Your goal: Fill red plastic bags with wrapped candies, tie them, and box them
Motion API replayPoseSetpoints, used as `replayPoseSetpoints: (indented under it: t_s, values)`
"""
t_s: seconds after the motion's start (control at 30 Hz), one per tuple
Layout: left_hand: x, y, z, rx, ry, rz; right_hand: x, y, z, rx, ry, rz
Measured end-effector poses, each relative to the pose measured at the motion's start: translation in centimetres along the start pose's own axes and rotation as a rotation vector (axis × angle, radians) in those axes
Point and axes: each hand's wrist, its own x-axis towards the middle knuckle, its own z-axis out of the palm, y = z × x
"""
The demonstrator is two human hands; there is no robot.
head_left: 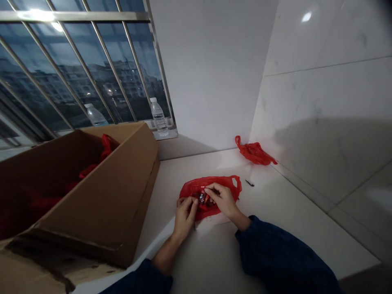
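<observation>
A red plastic bag [194, 188] lies flat on the white counter [275, 204], with a small bunch of dark and red wrapped items [203, 199] at its mouth. My left hand [184, 216] pinches the bag's lower edge beside those items. From the right, my right hand [222, 200] grips the bag at the items with thumb and fingers. What the items are is hard to tell, as my fingers partly cover them. A second red plastic bag [255, 152] lies crumpled by the wall.
A large open cardboard box [128, 179] with red plastic inside [104, 149] stands on the counter at my left. A small black object [249, 183] lies near the hands. Water bottles [159, 117] [96, 115] stand by the barred window [76, 61]. Tiled walls close off the far and right sides.
</observation>
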Motion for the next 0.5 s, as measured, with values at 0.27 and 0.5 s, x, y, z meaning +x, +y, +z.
replayPoseSetpoints:
  t_s: [0.27,0.5]
  values:
    - [-0.4,-0.5,0.4,-0.020,0.045,-0.045,-0.2,0.9,1.0,0.126,-0.024,0.065]
    - [-0.4,-1.1,0.8,-0.074,0.041,-0.117,-1.0,1.5,1.9,0.290,-0.194,0.127]
